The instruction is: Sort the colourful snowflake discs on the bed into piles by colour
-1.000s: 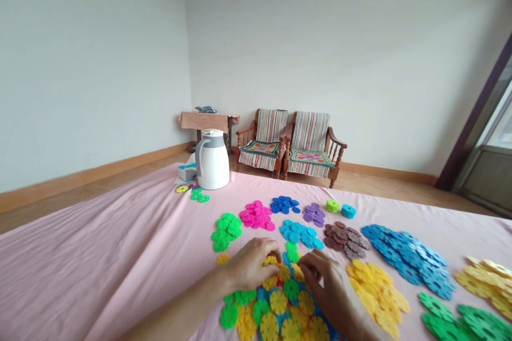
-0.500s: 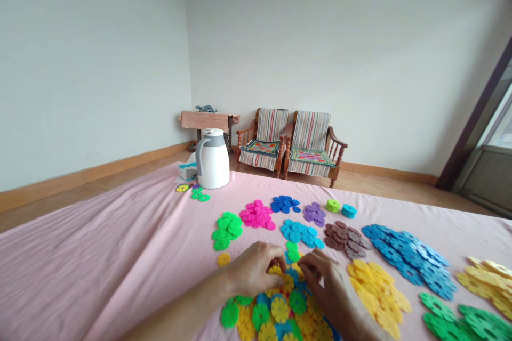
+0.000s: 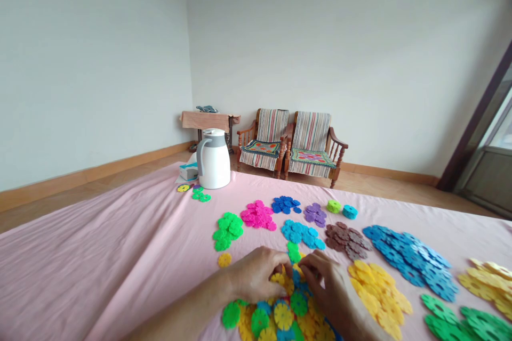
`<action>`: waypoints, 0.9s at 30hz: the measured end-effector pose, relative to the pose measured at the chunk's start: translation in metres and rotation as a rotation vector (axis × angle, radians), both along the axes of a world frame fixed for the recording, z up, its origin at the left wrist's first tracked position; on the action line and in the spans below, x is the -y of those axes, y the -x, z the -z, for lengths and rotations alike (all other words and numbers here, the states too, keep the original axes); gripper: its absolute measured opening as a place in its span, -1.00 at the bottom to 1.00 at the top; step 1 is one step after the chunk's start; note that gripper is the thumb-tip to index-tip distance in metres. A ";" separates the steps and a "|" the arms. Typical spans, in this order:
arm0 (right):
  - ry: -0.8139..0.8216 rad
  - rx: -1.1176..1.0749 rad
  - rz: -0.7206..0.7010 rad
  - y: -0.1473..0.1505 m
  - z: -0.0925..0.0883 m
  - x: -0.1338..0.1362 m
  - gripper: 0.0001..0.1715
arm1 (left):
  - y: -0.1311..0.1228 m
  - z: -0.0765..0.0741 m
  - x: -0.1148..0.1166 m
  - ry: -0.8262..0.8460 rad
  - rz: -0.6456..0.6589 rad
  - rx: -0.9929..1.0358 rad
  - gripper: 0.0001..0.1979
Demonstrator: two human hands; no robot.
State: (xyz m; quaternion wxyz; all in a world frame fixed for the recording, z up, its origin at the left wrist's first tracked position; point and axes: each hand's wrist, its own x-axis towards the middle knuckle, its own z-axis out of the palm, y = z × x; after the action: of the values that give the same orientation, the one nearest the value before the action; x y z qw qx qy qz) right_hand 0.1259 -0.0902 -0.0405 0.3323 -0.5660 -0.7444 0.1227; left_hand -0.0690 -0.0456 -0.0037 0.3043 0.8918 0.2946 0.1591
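Note:
A mixed heap of notched plastic discs (image 3: 283, 316), yellow, green and blue, lies on the pink cloth in front of me. Over its far part, my left hand (image 3: 262, 273) is curled, with a yellow disc (image 3: 279, 278) between thumb and fingers. Close by on the right, my right hand (image 3: 326, 279) has its fingers bent and pressed together at the heap; whatever they hold is hidden. Just beyond the fingertips lie bright green discs (image 3: 293, 251). A pile of yellow discs (image 3: 378, 293) sits beside my right wrist.
Sorted piles surround the heap: green (image 3: 228, 230), pink (image 3: 258, 215), light blue (image 3: 302, 233), brown (image 3: 347, 240) and large blue (image 3: 410, 258) discs. A white jug (image 3: 216, 168) and a tissue box (image 3: 188, 171) stand at the far left. Two wooden armchairs (image 3: 312, 155) are beyond the cloth.
My left hand has moved slightly down and right, its fingers farther over the yellow discs. My right hand stays nearly in place. The sorted piles look the same.

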 end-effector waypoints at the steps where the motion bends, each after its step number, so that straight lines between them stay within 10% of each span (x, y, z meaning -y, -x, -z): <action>1: -0.004 0.000 -0.001 0.000 0.001 0.000 -0.68 | 0.000 -0.001 0.001 0.007 -0.006 0.003 -0.71; 27: 0.115 -0.475 -0.075 0.014 -0.020 0.010 -0.69 | -0.016 0.013 -0.002 0.308 -0.253 0.491 -0.85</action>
State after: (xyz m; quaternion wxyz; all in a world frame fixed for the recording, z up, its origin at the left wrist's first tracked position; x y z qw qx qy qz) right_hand 0.1119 -0.1001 -0.0203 0.4605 -0.5112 -0.6577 0.3067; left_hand -0.0531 -0.0433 -0.0162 0.4755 0.7266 0.3413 0.3598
